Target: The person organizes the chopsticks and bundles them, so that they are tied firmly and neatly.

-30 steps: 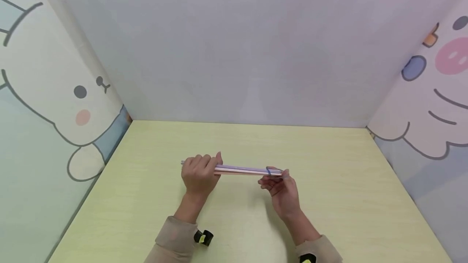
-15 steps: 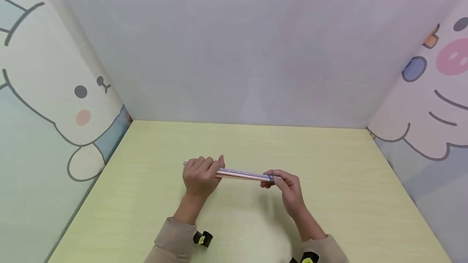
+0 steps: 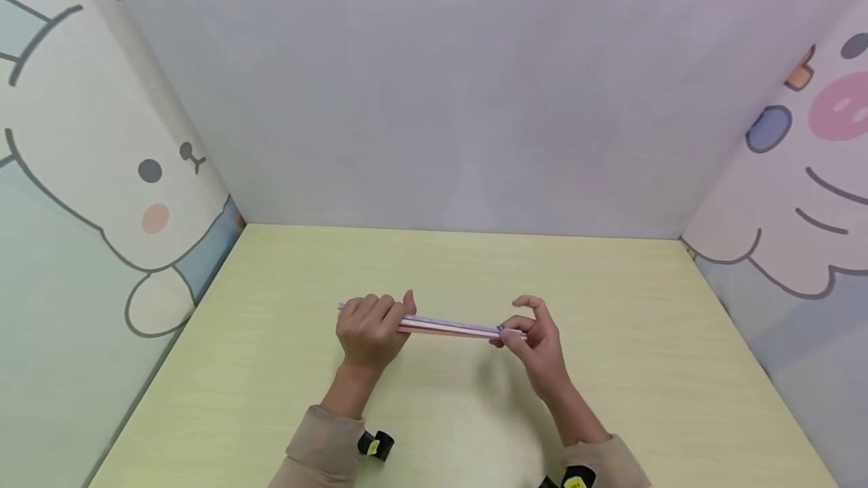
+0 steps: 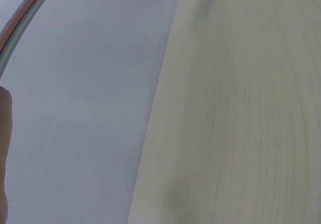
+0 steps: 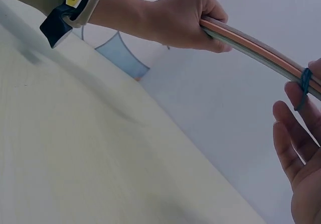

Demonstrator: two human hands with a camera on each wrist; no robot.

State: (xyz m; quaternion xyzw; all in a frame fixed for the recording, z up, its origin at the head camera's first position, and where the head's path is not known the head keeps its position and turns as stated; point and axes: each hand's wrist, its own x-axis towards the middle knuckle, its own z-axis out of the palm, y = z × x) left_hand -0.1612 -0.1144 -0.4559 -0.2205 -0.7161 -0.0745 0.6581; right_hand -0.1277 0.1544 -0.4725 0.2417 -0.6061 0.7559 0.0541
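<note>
A bundle of long thin sticks [image 3: 450, 327], lilac, white and orange, lies across between both hands above the table. My left hand [image 3: 369, 330] grips it near its left end, thumb pointing up, with a short tip poking out past the fist. Around the right end goes a blue elastic band [image 5: 305, 83], with a loop of it hanging below the sticks in the right wrist view. My right hand [image 3: 539, 349] pinches the bundle at this band, thumb on the near side. One of its fingers is raised away from the sticks.
The pale yellow wooden table [image 3: 434, 413] lies beneath both hands. A plain grey wall [image 3: 447, 96] rises behind it, and cartoon-printed panels [image 3: 156, 232] flank the sides. Each wrist carries a black strap [image 3: 376, 444] with a yellow tag.
My right hand has moved from under the bundle's right end to pinching at the band, and a finger has lifted. The bundle's right end has dipped slightly. My left hand keeps its grip.
</note>
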